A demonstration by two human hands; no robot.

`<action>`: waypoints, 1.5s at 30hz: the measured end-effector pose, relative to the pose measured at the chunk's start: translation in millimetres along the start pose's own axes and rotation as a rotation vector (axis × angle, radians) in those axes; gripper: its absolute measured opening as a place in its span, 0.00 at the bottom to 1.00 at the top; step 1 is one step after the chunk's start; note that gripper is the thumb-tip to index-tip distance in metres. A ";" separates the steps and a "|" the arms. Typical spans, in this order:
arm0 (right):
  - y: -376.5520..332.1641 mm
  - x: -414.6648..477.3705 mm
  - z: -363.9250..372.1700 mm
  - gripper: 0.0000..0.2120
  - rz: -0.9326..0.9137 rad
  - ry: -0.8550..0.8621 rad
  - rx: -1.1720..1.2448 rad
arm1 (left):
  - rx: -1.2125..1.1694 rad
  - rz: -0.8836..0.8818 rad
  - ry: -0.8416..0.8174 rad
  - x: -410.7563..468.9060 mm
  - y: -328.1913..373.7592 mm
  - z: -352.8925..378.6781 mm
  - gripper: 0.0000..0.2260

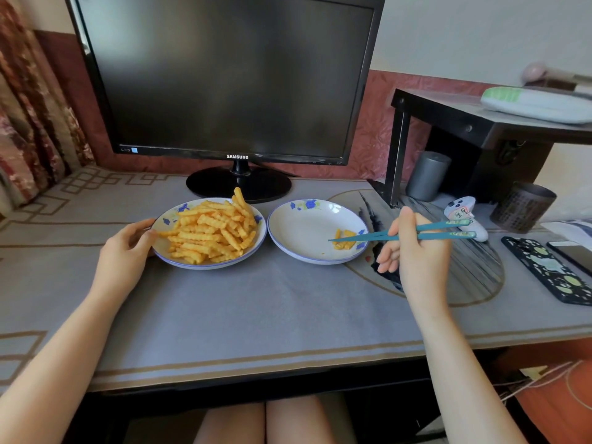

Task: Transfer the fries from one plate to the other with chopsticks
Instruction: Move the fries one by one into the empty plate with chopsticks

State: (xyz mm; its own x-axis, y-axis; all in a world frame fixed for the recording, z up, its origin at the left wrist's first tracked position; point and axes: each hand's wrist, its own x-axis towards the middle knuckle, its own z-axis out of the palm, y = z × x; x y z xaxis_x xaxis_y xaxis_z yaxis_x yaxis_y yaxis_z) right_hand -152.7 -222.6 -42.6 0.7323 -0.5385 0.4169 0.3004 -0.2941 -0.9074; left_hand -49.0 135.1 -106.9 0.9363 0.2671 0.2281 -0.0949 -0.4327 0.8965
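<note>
Two white plates with blue flowers stand side by side on the desk. The left plate (166,248) carries a big heap of crinkle-cut fries (213,233). The right plate (298,232) holds a few fries (344,238) near its right rim. My left hand (128,248) grips the left plate's rim at its left edge. My right hand (413,248) holds a pair of teal chopsticks (362,237), tips together over the few fries in the right plate, with nothing visibly pinched between them.
A black monitor (230,75) stands right behind the plates. On the right are a round dark placemat (474,270), a small white figurine (461,209), a phone case (551,270), a phone (573,253), two cups (522,206) and a black shelf (480,123).
</note>
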 end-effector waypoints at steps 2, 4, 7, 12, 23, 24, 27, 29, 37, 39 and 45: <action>3.3 0.5 2.7 0.18 0.018 -0.001 0.005 | -0.005 0.002 -0.002 0.1 -0.1 0.1 0.13; 5.5 0.8 5.4 0.18 0.034 0.008 0.018 | -0.008 0.000 0.001 0.5 -0.3 0.1 0.13; 7.4 1.8 7.9 0.19 0.046 0.044 0.025 | -0.006 -0.002 0.003 0.4 -0.2 0.1 0.13; 9.2 4.6 9.8 0.20 0.074 0.107 0.087 | -0.012 -0.002 -0.004 0.9 -0.7 -0.3 0.13; -21.1 2.7 53.3 0.18 0.140 -0.027 0.325 | -0.034 -0.017 -0.004 0.2 -0.1 0.0 0.13; -22.9 1.1 59.3 0.18 0.151 -0.055 0.333 | -0.029 -0.014 -0.001 0.0 -0.2 -0.5 0.13; -26.2 -6.9 75.4 0.18 0.175 -0.140 0.348 | -0.021 -0.011 -0.002 0.3 -0.1 -0.4 0.13; -26.3 -12.1 85.9 0.18 0.184 -0.189 0.353 | -0.022 -0.012 -0.004 0.8 -0.6 -0.6 0.13; -18.5 -17.0 92.4 0.18 0.213 -0.282 0.320 | -0.022 -0.009 -0.005 1.2 -1.3 -0.8 0.13; -17.6 -15.9 87.5 0.17 0.201 -0.266 0.322 | -0.018 -0.010 -0.005 1.0 -1.0 -0.7 0.13; -11.5 -5.4 56.8 0.17 0.160 -0.173 0.283 | -0.011 -0.013 -0.004 1.0 -1.3 -1.0 0.13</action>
State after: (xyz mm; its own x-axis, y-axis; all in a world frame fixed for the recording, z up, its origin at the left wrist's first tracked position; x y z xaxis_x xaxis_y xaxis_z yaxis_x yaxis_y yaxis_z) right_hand -125.4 -171.5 -37.5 0.8689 -0.4111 0.2758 0.3137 0.0263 -0.9492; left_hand -48.3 136.8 -107.5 0.9387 0.2697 0.2146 -0.0861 -0.4196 0.9036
